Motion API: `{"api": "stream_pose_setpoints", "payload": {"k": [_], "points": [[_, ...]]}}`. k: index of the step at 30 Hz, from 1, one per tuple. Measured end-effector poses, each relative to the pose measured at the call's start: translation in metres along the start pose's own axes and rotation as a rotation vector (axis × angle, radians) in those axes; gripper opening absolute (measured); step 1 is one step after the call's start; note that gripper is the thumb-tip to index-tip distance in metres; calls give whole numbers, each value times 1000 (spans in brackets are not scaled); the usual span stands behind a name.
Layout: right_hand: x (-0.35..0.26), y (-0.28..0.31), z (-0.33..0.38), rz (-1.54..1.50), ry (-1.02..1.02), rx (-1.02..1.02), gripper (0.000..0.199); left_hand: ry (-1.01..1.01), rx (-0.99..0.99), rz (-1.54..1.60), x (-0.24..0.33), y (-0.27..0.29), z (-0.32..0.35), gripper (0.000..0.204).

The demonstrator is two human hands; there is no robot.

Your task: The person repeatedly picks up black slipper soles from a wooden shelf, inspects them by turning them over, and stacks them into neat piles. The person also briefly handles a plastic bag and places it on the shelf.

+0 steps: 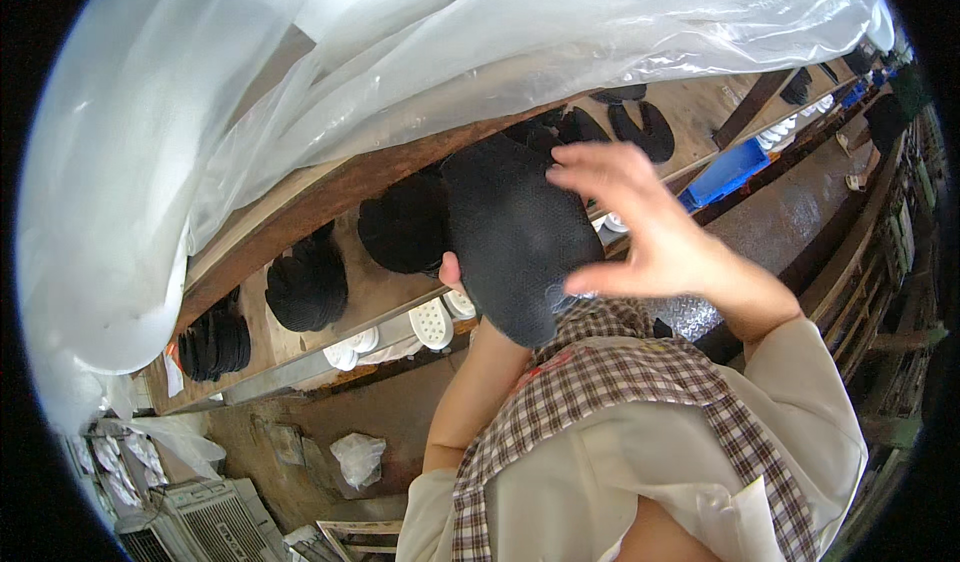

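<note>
The black piece (525, 232) is in the air just before the wooden shelf (358, 290), between this shelf and the checked apron (620, 382), and it covers a part of the shelf's near edge. Its surface shows a fine mesh-like texture; I judge it to be light and rather thin, flexible but with enough body to keep its shape, not fragile, and probably not very slippery. The good places for taking hold seem to be its side edges, with some support under the middle so that it does not sag. The left hand (454, 274) holds it from the side toward the shelf: the thumb shows at the edge, while the fingers are hidden beneath, so I cannot tell how they are placed. The right hand (645, 227), on the other side of the piece, is widely spread, thumb well apart from fingers; it is blurred, and whether its tips touch the piece I cannot tell. Behind, on the shelf, lie similar black stacks (405, 224).
</note>
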State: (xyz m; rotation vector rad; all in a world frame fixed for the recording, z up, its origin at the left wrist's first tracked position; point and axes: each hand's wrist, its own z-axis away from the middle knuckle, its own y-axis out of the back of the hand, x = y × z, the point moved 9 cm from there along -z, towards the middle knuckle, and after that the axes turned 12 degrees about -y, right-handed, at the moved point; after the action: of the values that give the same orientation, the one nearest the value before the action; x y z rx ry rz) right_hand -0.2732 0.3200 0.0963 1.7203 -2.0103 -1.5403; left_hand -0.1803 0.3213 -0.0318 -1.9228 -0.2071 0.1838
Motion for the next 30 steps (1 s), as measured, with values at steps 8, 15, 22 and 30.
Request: {"api": "stream_pose_setpoints", "payload": {"k": [8,15,22,30], "points": [[29,-22,16,102,-128,-223,73,0,-54,115,-14,16,7,98],[33,-23,12,43,-172,-239,76,-29,-108,-19,-16,17,9,99],[43,-24,13,-26,-254,-133,71,-121,-144,75,-24,9,3,98],[88,-33,9,-1049,-620,-309,57,-86,-92,-211,-24,14,-5,103]]}}
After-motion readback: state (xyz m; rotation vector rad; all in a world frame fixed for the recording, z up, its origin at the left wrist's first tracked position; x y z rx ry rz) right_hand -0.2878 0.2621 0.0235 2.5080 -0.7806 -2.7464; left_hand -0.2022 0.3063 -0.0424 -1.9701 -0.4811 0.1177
